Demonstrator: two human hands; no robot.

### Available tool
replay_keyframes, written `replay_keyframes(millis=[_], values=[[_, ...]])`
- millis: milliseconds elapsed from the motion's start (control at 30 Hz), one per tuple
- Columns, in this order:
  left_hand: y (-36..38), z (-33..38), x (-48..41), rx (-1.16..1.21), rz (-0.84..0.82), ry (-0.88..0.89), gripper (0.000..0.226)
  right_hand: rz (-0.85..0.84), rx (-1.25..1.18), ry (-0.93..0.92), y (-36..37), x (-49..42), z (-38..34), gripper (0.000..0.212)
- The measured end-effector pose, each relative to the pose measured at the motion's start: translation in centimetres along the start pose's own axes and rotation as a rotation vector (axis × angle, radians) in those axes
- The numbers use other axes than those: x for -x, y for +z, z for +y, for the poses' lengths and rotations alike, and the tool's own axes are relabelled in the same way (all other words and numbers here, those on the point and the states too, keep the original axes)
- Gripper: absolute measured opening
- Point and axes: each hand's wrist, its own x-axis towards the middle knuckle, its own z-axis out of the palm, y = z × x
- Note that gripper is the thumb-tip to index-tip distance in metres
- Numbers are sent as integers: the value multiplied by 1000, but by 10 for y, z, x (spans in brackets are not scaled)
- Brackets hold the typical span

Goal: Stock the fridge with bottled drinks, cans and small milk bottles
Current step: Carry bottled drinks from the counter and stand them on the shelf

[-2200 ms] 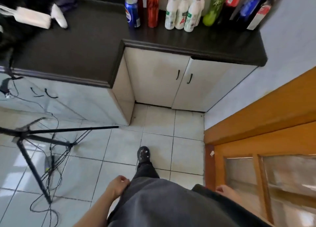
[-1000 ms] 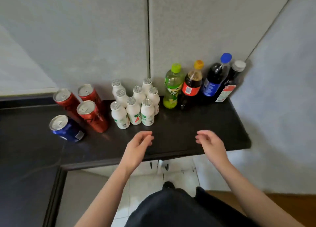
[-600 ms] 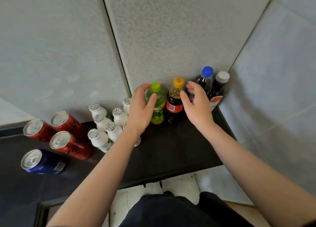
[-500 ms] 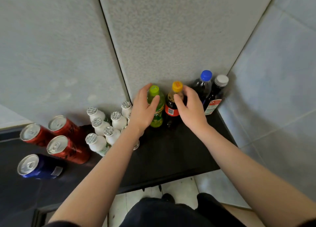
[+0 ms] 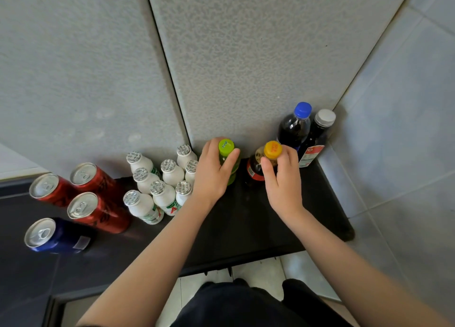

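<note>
Green-capped bottle (image 5: 226,148) now grasped by left hand (image 5: 211,175), orange-capped bottle (image 5: 272,150) by right hand (image 5: 283,182), at one o'clock: lifting can begin.

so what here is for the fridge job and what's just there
For the job: green-capped bottle in left hand, orange-capped bottle in right hand, blue-capped bottle, white-capped bottle, milk bottles, red cans, blue can.
Just there: black counter, wall panels, floor tiles.

Speckled grey wall panels (image 5: 234,55) meet a pale tiled wall (image 5: 406,129) above a dark countertop (image 5: 246,228) and light floor tiles (image 5: 256,275).
</note>
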Motion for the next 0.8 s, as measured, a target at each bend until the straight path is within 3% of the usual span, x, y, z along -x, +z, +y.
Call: replay_keyframes(millis=[200, 300, 433, 533, 633, 800], values=[[4, 4, 19, -39, -52, 138, 30, 119, -135, -3, -1, 22, -2, 23], [2, 9, 36, 39, 14, 14, 30, 119, -176, 50, -12, 27, -7, 18], [-8, 14, 75, 315, 39, -195, 23, -165, -236, 30, -23, 38, -22, 22], [-20, 9, 113, 444, 79, -330, 32, -419, -291, 6, -19, 59, -37, 26], [-42, 3, 151, 445, 142, -392, 38, -564, -399, 59, -9, 84, -47, 38], [-80, 0, 210, 356, 239, -497, 34, -759, -506, 145, 15, 127, -67, 41]])
